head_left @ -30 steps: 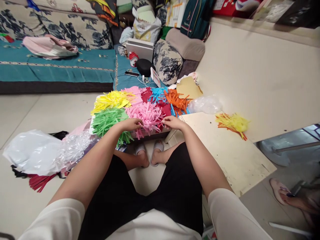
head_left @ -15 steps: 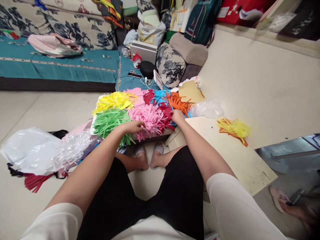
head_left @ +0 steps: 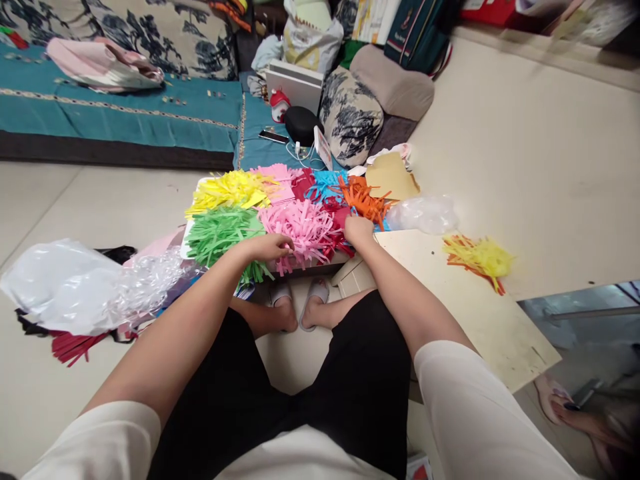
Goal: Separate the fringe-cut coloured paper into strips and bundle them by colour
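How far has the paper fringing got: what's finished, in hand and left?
The yellow bundle, green bundle and orange bundle look done, strips spread loosely. The right hand is at the dark red paper, apparently in hand; the left hand is by the fluffy pink bundle. The flatter pink paper behind probably remains; whether more waits, I cannot tell.

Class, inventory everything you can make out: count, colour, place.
Fringed piles: several, yellow, green, pink, dark red, blue, orange, centre
Fringed bunch: one, yellow and orange, right
Panel: one, cream, right
White bag: one, white, floor left
Backpack: one, dark green, top
Sofa: one, teal cover, upper left
Cloth: one, pink, on sofa
Phone: one, black, upper centre
Round case: one, black, beside phone
Background clutter: uncounted, mixed
Slippered feet: two, grey slippers, below piles
Left hand: one, at pink fringe
Right hand: one, at dark red fringe
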The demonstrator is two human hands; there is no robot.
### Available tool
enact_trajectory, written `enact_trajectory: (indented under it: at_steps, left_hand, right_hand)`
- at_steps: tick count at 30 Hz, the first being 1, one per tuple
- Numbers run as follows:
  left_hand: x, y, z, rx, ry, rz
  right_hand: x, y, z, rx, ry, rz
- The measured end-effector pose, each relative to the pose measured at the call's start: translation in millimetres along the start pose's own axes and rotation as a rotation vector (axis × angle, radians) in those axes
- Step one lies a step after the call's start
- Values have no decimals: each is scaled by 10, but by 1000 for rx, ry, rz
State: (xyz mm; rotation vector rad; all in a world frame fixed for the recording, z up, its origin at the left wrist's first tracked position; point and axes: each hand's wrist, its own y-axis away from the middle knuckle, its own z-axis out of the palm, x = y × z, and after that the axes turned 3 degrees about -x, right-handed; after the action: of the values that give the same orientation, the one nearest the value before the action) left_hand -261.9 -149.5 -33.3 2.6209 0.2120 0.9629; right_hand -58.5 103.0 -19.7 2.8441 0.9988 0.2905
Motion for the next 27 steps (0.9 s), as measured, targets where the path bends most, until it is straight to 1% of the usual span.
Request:
enact_trajectory:
  at_steps: [3,5,12,20,24,27]
  left_hand:
    - [-19,5,7,-16,27,2]
    - [-29,11,5,-15,25,5]
    - [-8,50,-30,-20,15,-37]
    - [40,57,-32,-37,31,-29]
    - [29,53,-31,-4,3,-19]
    - [22,50,-30,-1,-11,-13]
  right_hand:
    - [-75,-70,38,-8,12,28]
    - [-80,-97,59,-12,9,36]
    - [68,-81,100,-8,-16,53]
    - [90,-78,190,26,-59,58]
    - [117,-102,226,33,-76,70]
    - [129,-116,224,9,-89,55]
